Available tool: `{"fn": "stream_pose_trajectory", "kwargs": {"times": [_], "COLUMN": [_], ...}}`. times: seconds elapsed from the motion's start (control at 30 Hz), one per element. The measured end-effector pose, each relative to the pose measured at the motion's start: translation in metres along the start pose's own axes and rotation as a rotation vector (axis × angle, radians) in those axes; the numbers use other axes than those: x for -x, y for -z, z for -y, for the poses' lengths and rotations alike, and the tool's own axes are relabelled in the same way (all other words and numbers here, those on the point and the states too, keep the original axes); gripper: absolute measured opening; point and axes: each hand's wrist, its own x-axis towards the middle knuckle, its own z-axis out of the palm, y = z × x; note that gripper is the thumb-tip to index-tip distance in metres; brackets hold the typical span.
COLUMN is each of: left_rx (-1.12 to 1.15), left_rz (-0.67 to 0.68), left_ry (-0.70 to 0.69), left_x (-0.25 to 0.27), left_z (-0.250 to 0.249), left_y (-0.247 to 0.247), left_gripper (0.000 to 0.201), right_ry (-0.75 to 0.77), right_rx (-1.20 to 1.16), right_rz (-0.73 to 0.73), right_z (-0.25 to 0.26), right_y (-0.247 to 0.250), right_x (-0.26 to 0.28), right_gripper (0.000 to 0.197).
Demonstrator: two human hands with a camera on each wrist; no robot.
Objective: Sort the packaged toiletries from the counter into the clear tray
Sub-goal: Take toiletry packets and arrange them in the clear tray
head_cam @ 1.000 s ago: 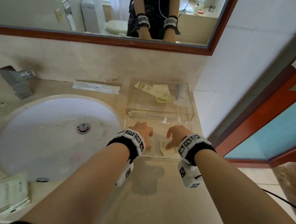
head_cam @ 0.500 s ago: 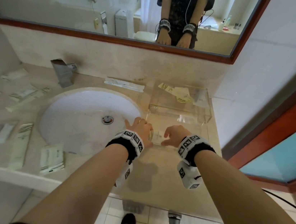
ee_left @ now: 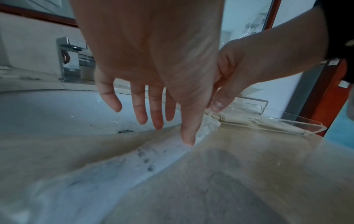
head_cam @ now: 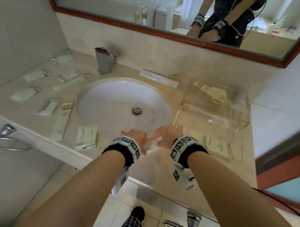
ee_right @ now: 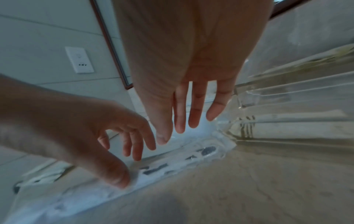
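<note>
A long white plastic packet [head_cam: 151, 146] lies on the beige counter between the sink rim and the clear tray [head_cam: 244, 114]. My left hand [head_cam: 135, 135] hovers over its near end with fingers straight, and the thumb [ee_left: 188, 141] presses on the packet [ee_left: 153, 159]. My right hand [head_cam: 163, 136] hangs over the far end with fingers straight [ee_right: 193, 121], just above the packet [ee_right: 172, 163]. Cream packets [head_cam: 219, 149] lie in the tray's front part and more [head_cam: 212, 95] at its back.
The white sink [head_cam: 125, 106] and chrome faucet [head_cam: 104, 59] sit left of my hands. Several cream packets [head_cam: 62, 119] are spread over the counter left of the sink, one [head_cam: 87, 137] by its front rim. A long packet [head_cam: 158, 78] lies behind the sink. The counter's edge is close below my wrists.
Both hands have drawn back from the tray's front edge toward the counter front, beside the sink rim, with the long packet between them. The head view has swung left and pulled back.
</note>
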Motion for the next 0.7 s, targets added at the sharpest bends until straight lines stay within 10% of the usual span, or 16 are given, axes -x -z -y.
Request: {"fn": "stream_pose_trajectory", "kwargs": {"times": [0.7], "left_rx": [0.063], "left_rz": [-0.208], "left_ry": [-0.105], "left_x": [-0.027], "left_z": [0.022], "left_y": [0.065], "left_gripper": [0.025], "right_ry": [0.059], "right_rx": [-0.064], "right_rz": [-0.170], "right_z": [-0.011], "right_y": [0.025], "right_x": [-0.019], "right_gripper": [0.023]}}
